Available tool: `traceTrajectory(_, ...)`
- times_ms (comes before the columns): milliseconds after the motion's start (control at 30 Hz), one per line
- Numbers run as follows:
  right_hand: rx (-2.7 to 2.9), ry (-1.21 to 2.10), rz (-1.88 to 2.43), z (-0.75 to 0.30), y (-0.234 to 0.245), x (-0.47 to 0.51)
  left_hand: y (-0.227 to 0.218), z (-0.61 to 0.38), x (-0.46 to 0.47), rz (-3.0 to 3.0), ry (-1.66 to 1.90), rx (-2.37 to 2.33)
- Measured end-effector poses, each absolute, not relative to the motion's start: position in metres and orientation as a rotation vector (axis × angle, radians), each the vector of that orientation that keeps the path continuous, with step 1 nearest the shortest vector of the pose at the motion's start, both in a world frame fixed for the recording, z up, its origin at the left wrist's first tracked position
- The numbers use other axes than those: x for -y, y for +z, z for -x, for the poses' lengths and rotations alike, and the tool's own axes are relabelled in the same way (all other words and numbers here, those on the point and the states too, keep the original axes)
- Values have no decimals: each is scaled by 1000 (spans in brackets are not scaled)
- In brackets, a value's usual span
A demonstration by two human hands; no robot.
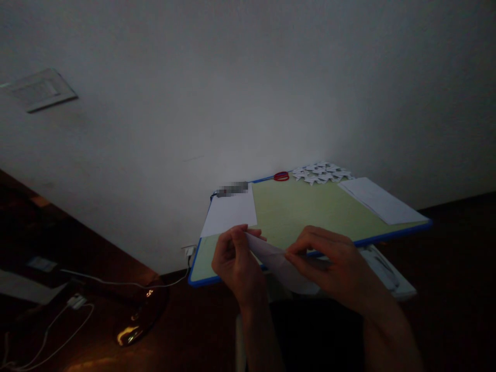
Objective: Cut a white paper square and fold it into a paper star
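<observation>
Both my hands hold a folded white sheet of paper just above the near edge of a small green table with a blue rim. My left hand pinches the paper's left end between thumb and fingers. My right hand is closed on the paper's right part, thumb and forefinger pressed on a fold. The paper's lower part is hidden behind my right hand.
On the table lie a white sheet at the left, a stack of white sheets at the right, a pile of folded paper shapes and a red ring at the back. White cables and a shiny dark object lie on the dim floor.
</observation>
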State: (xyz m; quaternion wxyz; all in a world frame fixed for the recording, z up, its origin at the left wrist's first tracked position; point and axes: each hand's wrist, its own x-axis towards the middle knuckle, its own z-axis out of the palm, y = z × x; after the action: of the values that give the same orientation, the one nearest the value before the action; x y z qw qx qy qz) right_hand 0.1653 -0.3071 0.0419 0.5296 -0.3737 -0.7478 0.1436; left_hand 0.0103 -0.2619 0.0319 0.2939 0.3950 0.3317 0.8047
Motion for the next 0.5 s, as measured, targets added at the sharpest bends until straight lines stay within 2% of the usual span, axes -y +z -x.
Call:
traceTrajectory(133, 1793, 371, 886, -164, 44, 309, 32, -11, 260, -1102, 2132, -831)
traceTrajectory(333, 1791, 383, 907, -166, 42, 307, 27, -14, 259, -1199, 2212, -1080)
traceTrajectory(500, 1771, 400, 902, -165, 41, 308, 28, -13, 261, -1171, 2169, -1048)
